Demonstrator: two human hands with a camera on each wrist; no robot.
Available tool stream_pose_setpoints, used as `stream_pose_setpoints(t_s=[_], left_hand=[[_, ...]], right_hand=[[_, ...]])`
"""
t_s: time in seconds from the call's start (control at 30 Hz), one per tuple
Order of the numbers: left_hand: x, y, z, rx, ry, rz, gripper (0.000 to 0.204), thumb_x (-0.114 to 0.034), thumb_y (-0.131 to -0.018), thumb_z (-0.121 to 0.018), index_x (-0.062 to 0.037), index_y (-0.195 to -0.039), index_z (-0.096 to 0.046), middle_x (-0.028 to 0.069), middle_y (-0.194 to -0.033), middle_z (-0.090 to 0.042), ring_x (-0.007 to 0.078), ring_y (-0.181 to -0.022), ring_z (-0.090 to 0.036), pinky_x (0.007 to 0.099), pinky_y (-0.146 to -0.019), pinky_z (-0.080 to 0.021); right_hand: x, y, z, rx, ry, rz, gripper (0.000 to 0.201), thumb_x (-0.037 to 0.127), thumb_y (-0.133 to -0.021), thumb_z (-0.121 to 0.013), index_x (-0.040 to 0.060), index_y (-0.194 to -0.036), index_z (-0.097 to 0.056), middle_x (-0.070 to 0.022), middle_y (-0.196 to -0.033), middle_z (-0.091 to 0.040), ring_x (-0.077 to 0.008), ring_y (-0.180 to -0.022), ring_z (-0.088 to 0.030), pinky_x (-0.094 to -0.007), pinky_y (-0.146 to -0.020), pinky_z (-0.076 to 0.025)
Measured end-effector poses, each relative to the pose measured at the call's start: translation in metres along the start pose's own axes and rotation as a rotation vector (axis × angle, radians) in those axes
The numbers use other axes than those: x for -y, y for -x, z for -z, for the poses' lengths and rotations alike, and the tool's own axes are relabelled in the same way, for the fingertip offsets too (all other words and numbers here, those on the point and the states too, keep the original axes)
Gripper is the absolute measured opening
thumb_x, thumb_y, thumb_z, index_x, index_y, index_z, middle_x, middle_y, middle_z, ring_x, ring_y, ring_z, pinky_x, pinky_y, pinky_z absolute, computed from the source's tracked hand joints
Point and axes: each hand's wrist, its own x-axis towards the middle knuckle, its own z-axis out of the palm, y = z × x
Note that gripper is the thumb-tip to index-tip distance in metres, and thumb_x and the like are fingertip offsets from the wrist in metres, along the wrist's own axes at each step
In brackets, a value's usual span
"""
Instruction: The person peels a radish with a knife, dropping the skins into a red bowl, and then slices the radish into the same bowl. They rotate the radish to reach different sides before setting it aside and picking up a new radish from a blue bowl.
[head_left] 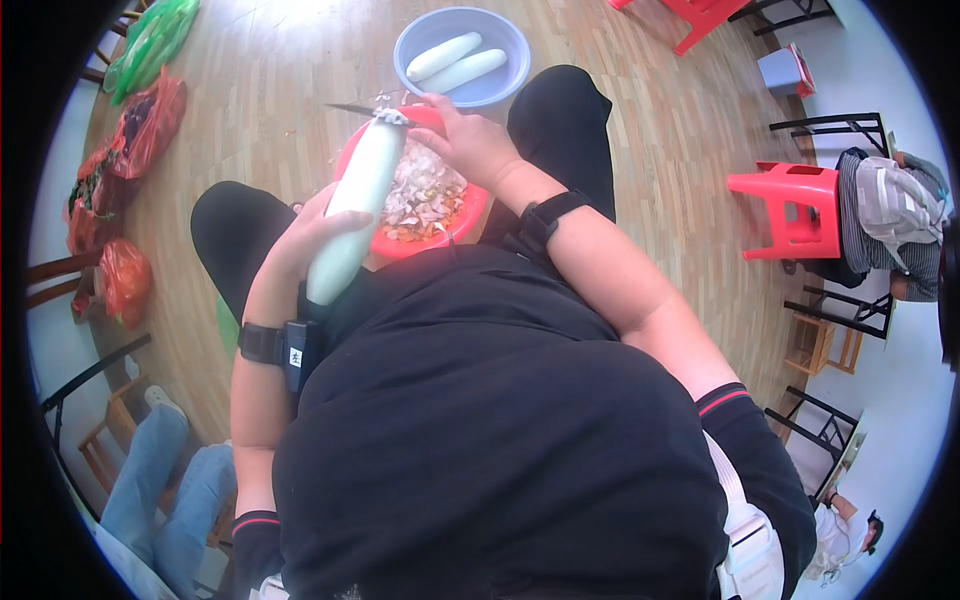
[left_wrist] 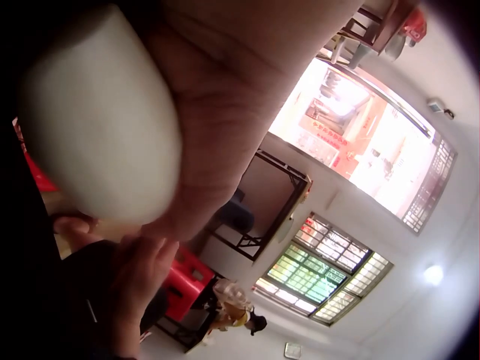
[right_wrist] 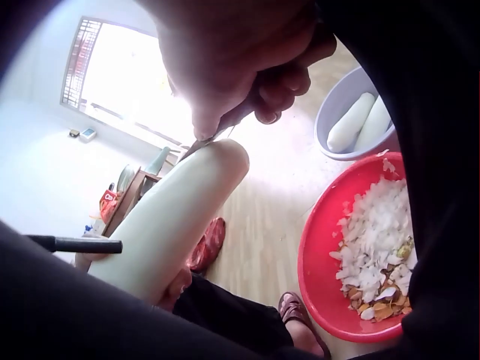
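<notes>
My left hand [head_left: 308, 238] grips a long, peeled white radish [head_left: 362, 185] around its lower part, holding it at a slant with the top end away from me. In my right hand [head_left: 475, 148] is a knife [head_left: 350, 108], its dark blade lying across the radish's far end, where small white bits cling. The right wrist view shows the fingers curled round the handle, thumb close to the radish. Below stands a red basin [right_wrist: 311, 259] with white chopped pieces and orange-brown scraps, partly hidden by the radish in the head view.
Beyond the red basin, a light blue basin [head_left: 521, 62] holds two peeled white radishes [head_left: 447, 56]. Red and green plastic bags [head_left: 150, 125] lie along the left wall. A red stool [head_left: 790, 210] stands at right, with a seated person behind it. Another person's legs [head_left: 150, 475] are at lower left.
</notes>
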Motion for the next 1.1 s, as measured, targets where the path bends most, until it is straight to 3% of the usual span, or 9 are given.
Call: stream_pose_setpoints(t_s=[0.13,0.4,0.7,1.03,1.1], left_hand=[[-0.003,0.001,-0.002,0.011,-0.008,-0.026,0.073,-0.031,-0.077,-0.072,0.0023,-0.134,-0.041,0.0128,-0.107,-0.056,0.0192,-0.08,-0.064,0.0315,-0.067,-0.057],[0.0,0.005,0.001,-0.015,0.022,-0.014,0.077,-0.031,-0.076,-0.072,0.0026,-0.137,-0.039,0.0142,-0.11,-0.056,0.0196,-0.085,-0.064,0.0316,-0.068,-0.057],[-0.007,0.009,-0.004,0.01,0.032,-0.013,0.079,-0.03,-0.075,-0.072,0.0022,-0.139,-0.037,0.0142,-0.111,-0.056,0.0193,-0.085,-0.064,0.0313,-0.068,-0.057],[-0.004,0.012,-0.001,0.039,0.058,0.016,0.078,-0.029,-0.075,-0.072,0.0024,-0.138,-0.038,0.0144,-0.114,-0.055,0.0218,-0.089,-0.063,0.0342,-0.07,-0.058],[-0.001,0.012,0.002,0.039,0.065,0.017,0.077,-0.029,-0.076,-0.071,0.0026,-0.138,-0.038,0.0147,-0.113,-0.055,0.0225,-0.089,-0.063,0.035,-0.07,-0.058]], right_hand=[[0.0,0.001,0.004,-0.002,-0.033,-0.001,0.068,0.059,-0.094,-0.047,0.0067,-0.137,-0.041,-0.0186,-0.08,-0.069,-0.0332,-0.08,-0.069,-0.0458,-0.073,-0.054],[0.0,0.0,-0.017,-0.054,-0.2,0.277,0.061,0.054,-0.093,-0.052,0.0077,-0.133,-0.043,-0.0161,-0.075,-0.068,-0.0323,-0.072,-0.069,-0.0443,-0.066,-0.053],[0.005,0.004,-0.003,-0.093,-0.128,0.181,0.059,0.054,-0.093,-0.051,0.0116,-0.134,-0.044,-0.0132,-0.076,-0.069,-0.0312,-0.074,-0.069,-0.0441,-0.067,-0.054],[0.001,0.002,-0.004,-0.045,-0.059,0.119,0.067,0.059,-0.092,-0.049,0.0082,-0.135,-0.044,-0.0145,-0.079,-0.069,-0.032,-0.078,-0.069,-0.0447,-0.071,-0.054],[0.002,0.002,-0.004,-0.018,-0.078,0.103,0.06,0.056,-0.093,-0.051,0.0144,-0.136,-0.042,-0.0148,-0.091,-0.071,-0.0368,-0.086,-0.068,-0.0459,-0.075,-0.053]])
